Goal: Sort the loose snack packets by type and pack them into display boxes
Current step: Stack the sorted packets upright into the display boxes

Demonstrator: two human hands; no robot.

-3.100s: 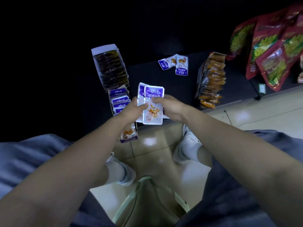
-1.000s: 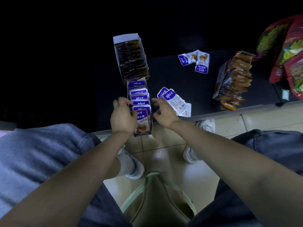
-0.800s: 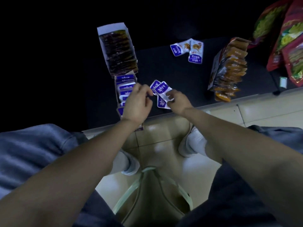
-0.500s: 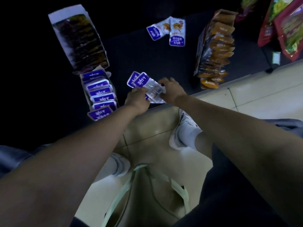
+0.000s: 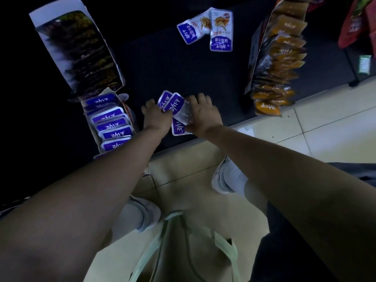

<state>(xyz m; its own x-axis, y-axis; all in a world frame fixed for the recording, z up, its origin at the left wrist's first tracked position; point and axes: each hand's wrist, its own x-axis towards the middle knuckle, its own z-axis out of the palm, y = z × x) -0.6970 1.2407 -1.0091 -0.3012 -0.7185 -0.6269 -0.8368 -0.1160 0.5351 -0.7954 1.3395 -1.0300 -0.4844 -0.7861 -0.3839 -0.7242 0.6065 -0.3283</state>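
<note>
A small stack of purple-and-white snack packets (image 5: 174, 105) lies near the front edge of the black table (image 5: 162, 64). My left hand (image 5: 155, 117) grips its left side and my right hand (image 5: 203, 113) grips its right side. To the left stands a display box (image 5: 109, 121) with several purple packets standing upright in a row. Two loose purple packets (image 5: 211, 29) lie flat at the far middle of the table.
A long box of dark packets (image 5: 81, 53) stands behind the purple box. A box of orange packets (image 5: 278, 58) is at the right. Red and green snack bags (image 5: 358, 21) hang at the far right. Below are tiled floor, white shoes and a stool.
Both hands left the purple display box and came together on the loose stack beside it. The view has tilted, so the table sits higher and nearer in frame.
</note>
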